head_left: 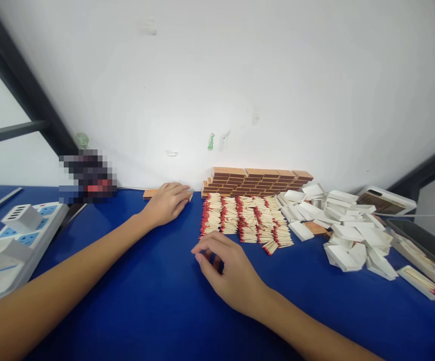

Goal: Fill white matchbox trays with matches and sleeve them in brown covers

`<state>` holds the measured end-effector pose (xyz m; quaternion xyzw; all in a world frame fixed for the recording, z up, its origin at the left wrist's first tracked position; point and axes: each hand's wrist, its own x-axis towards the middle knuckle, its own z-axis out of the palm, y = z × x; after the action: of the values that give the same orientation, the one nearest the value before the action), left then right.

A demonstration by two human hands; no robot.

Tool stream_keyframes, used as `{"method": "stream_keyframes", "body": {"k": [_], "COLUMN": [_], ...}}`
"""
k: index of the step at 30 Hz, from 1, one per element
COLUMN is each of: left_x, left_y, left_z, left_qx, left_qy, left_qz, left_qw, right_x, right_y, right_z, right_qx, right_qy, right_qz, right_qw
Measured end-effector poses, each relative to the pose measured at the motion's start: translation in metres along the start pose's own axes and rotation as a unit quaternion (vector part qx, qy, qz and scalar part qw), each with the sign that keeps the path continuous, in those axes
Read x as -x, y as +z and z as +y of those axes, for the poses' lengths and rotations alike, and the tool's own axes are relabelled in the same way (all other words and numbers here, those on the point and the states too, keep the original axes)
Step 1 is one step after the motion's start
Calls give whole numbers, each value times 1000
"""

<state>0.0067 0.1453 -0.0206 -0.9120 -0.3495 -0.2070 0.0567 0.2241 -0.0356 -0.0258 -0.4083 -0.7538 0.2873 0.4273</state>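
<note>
By the foot of the wall, my left hand (168, 203) is closed over a matchbox (191, 196), of which only an end shows past the fingers. Another orange-brown matchbox (149, 193) pokes out on the hand's left side, partly covered. My right hand (230, 273) hovers nearer to me, fingers curled and thumb tip close to the index tip, with nothing visible between them. Just beyond it lie rows of loose red-headed matches (247, 218). Behind these, stacked matchboxes (258, 180) with dark striking sides stand along the wall.
To the right is a heap of white matchbox trays (345, 220). A tray holding matches (422, 282) lies at the far right, near a phone-like device (386, 199). A white power strip (33, 240) with plugs occupies the left of the blue table (138, 306).
</note>
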Motion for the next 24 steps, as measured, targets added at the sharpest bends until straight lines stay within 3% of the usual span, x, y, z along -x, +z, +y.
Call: {"method": "stream_keyframes", "body": {"k": [3,10,15,19,24], "left_x": [2,18,30,32,28], "left_y": [2,-1,-4,-6,-7], "left_z": [11,12,25,42,45], "left_qx": [-21,-62,-69,-27,-11], "left_qy": [19,-44,-129,-234,-319], "left_qz": [-25,-47,-59,-109,-153], "left_qw": [999,996,988,966,935], "right_x": [0,2,2,1,1], "right_y": [0,0,-1,-1,-2], "right_z": [0,-3,-6,-4,-4], "right_qx": [5,14,13,15,13], "right_qy": [-16,-18,-17,-19,-16], "right_qz": [-5,-18,-27,-26,-33], "right_qw": [1000,1000,999,999,999]}}
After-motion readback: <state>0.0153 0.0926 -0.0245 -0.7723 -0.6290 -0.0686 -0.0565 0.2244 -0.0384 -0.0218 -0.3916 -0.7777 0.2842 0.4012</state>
